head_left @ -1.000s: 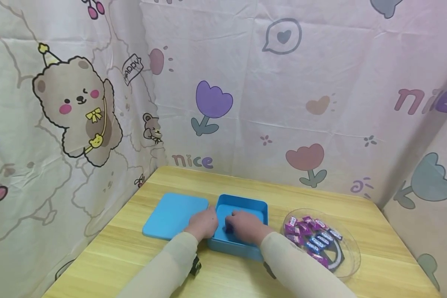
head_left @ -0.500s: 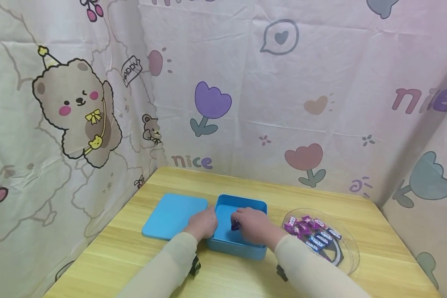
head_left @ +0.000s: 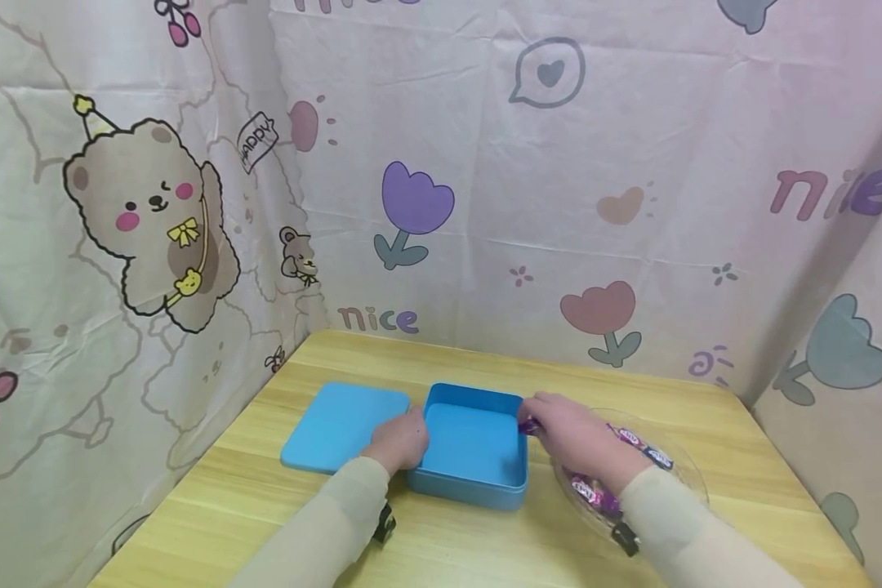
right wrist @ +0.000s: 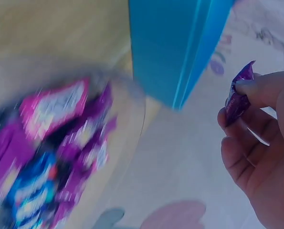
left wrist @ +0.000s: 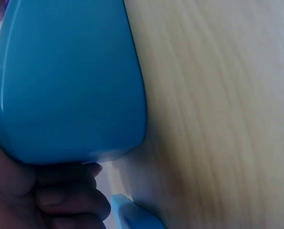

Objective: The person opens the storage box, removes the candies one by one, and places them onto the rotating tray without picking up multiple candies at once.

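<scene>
A blue rectangular box (head_left: 474,445) stands without its lid on the table, its inner floor visible. My left hand (head_left: 400,441) grips the box's left wall; in the left wrist view its curled fingers (left wrist: 70,195) lie against the box's side (left wrist: 70,86). Between thumb and fingertips, my right hand (head_left: 576,433) pinches a candy in a purple wrapper (right wrist: 239,93), just by the box's right rim. Below the right forearm lies a clear round plate (head_left: 687,453) with several wrapped candies (right wrist: 51,148), purple, pink and blue, partly hidden by the arm.
A flat blue lid (head_left: 345,425) lies left of the box, close to my left hand. The wooden table (head_left: 441,355) ends at a patterned cloth (head_left: 485,163) hung behind and along both sides.
My right hand has lifted out of the box and moved right, over the rim towards the plate, still pinching the purple candy. The left hand stays on the box wall.
</scene>
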A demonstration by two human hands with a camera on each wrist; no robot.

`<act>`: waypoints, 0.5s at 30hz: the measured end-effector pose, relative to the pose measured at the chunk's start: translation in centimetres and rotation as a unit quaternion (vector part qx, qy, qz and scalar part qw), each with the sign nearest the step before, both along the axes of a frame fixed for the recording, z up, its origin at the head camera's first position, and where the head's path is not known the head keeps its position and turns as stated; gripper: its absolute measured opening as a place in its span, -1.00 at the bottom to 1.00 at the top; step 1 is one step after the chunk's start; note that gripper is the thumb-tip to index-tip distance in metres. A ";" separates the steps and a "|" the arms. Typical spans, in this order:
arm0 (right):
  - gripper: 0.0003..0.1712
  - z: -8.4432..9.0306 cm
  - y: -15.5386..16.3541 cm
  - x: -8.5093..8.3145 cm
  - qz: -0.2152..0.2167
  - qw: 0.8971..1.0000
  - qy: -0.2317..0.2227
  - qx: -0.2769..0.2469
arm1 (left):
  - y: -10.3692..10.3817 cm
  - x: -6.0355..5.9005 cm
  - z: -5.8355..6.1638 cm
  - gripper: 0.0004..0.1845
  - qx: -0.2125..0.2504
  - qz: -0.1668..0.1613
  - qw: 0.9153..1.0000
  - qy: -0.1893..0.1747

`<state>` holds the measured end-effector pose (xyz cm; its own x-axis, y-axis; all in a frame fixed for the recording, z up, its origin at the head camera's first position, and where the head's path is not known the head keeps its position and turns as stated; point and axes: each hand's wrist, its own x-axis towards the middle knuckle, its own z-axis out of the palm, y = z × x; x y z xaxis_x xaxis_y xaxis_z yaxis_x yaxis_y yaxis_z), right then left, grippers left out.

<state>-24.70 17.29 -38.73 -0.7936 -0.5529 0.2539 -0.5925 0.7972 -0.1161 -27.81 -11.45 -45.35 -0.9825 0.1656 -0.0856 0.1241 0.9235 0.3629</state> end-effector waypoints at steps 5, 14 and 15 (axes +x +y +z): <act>-0.72 -0.1 3.8 0.9 -0.040 0.999 -0.018 -0.011 | -0.1 0.3 -0.6 -0.56 0.002 0.000 1.000 -0.004; -0.61 -1.2 11.4 2.9 -0.093 0.991 -0.084 -0.036 | 0.0 0.1 -0.2 -0.57 0.005 0.000 1.000 -0.004; -0.60 -1.3 12.1 3.1 -0.099 0.990 -0.097 -0.036 | 0.0 0.1 0.0 -0.57 0.005 -0.001 1.000 -0.003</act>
<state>-21.61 29.38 -40.03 -0.9225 -0.3671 0.1191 -0.3859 0.8811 -0.2733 -27.75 -11.45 -45.35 -0.9816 0.1681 -0.0904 0.1233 0.9199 0.3722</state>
